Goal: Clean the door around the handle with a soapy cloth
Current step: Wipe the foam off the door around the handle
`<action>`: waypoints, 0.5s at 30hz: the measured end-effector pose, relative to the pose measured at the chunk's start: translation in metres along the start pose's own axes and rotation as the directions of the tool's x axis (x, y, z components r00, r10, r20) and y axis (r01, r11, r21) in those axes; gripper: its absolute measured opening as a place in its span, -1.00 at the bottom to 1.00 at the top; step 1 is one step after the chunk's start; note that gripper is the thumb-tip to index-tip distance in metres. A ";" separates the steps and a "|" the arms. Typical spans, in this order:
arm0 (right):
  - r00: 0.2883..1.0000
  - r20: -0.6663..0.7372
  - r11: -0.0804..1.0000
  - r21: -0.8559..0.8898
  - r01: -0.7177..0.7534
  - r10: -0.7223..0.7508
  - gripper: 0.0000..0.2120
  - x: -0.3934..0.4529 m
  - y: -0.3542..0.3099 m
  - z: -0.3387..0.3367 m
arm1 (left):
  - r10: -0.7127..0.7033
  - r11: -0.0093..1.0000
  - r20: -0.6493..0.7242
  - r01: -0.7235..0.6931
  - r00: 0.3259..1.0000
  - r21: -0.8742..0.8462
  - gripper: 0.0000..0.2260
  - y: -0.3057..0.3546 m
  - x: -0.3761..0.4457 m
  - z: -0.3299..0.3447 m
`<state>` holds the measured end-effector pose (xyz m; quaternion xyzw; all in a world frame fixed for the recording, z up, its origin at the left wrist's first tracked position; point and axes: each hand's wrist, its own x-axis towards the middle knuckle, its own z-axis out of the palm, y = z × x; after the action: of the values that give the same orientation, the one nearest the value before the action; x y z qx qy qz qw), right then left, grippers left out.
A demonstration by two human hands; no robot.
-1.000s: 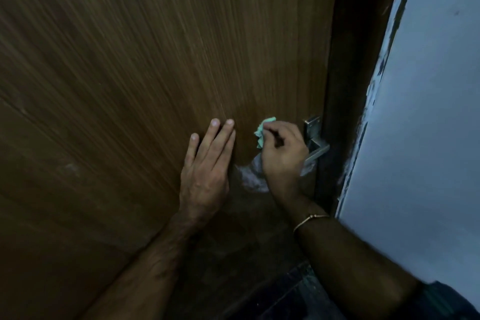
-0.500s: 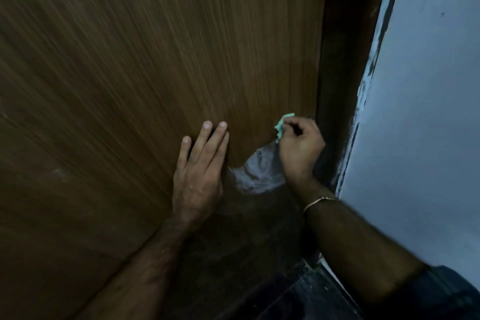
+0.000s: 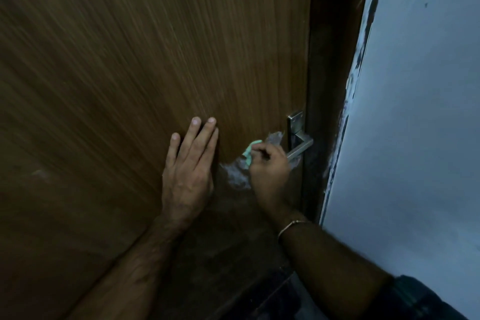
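Two hands are engaged on the door (image 3: 155,60). The left hand (image 3: 188,174) is laid flat with fingers (image 3: 193,138) straight and nothing held, probably to brace the panel against the scrubbing. The right hand (image 3: 268,166) is curled tight round the green cloth (image 3: 250,150), which is pressed to the wood just beside the handle (image 3: 298,148), so suds (image 3: 235,171) are spread there. Foam below the lever is too dim to judge.
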<state>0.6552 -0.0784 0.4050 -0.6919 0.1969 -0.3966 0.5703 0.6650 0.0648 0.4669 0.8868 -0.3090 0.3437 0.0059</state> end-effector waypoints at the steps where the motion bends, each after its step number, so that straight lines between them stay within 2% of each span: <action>1: 0.995 -0.029 0.995 0.031 -0.090 0.091 -0.84 0.007 -0.001 -0.001 | 0.008 1.000 0.000 -0.008 1.000 0.002 -0.47 -0.001 0.001 0.000; 2: 0.991 -0.053 0.991 0.049 -0.124 0.126 -0.85 0.012 -0.005 -0.001 | 0.010 1.000 -0.002 -0.010 1.000 0.003 -0.48 -0.002 0.001 -0.001; 3: 0.993 -0.062 0.995 0.035 -0.096 0.098 -0.85 0.013 -0.008 0.001 | 0.005 1.000 -0.003 -0.005 1.000 0.002 -0.49 -0.002 0.001 0.000; 6: 0.995 0.021 0.994 -0.055 0.097 -0.096 -0.85 -0.006 -0.007 0.008 | -0.020 1.000 -0.021 0.019 1.000 -0.006 -0.50 0.001 0.000 0.002; 7: 0.995 0.026 0.993 -0.061 0.098 -0.096 -0.85 -0.009 -0.003 0.007 | -0.017 1.000 -0.024 0.017 1.000 -0.005 -0.50 0.001 -0.001 0.002; 10: 0.996 -0.056 0.998 -0.004 -0.066 0.066 -0.86 0.001 0.001 0.005 | 0.004 1.000 -0.031 -0.004 1.000 0.001 -0.48 -0.001 0.000 0.002; 11: 0.997 -0.060 0.999 -0.003 -0.048 0.048 -0.86 0.001 0.000 0.006 | 0.008 1.000 -0.030 -0.008 1.000 0.003 -0.48 -0.001 0.000 0.002; 14: 0.989 0.074 0.986 -0.091 0.138 -0.132 -0.85 -0.015 0.001 0.010 | -0.020 1.000 -0.052 0.019 0.998 -0.007 -0.49 0.001 -0.001 0.005; 15: 0.986 0.090 0.984 -0.095 0.148 -0.140 -0.84 -0.018 0.003 0.010 | -0.026 1.000 -0.063 0.025 0.998 -0.009 -0.49 0.002 -0.001 0.006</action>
<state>0.6527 -0.0597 0.3958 -0.7482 0.1424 -0.3972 0.5121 0.6667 0.0628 0.4614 0.8793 -0.2986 0.3702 0.0236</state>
